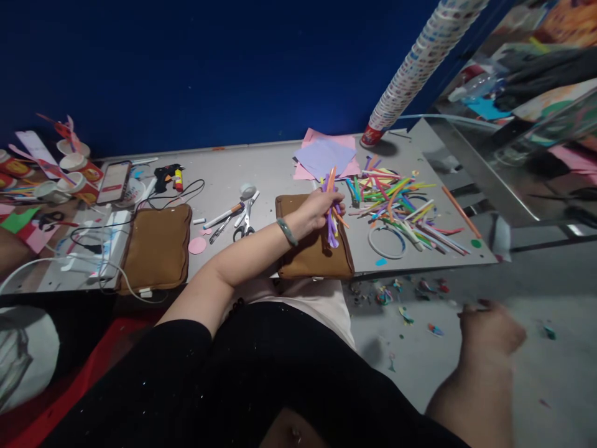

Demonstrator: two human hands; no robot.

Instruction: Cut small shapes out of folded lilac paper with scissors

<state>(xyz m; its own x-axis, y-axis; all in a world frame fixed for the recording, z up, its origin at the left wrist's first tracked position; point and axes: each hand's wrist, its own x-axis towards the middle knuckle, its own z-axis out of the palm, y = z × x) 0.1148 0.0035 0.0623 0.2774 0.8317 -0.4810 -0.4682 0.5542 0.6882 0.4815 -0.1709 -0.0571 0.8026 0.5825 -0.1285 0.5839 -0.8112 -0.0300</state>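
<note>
The left hand (324, 206) clasps coloured strips (333, 236); the right hand (492, 328) is blurred, its state impossible to tell; a slack hold could spill strips onto the brown pad (298, 260) beneath.

Craft workshop; indicators: worktable (271, 167) with scissors (247, 219), coloured paper sheets (325, 155) and loose coloured strips (398, 194); tall stack of paper cups (414, 71); scraps (385, 295) on the floor (420, 367).
</note>
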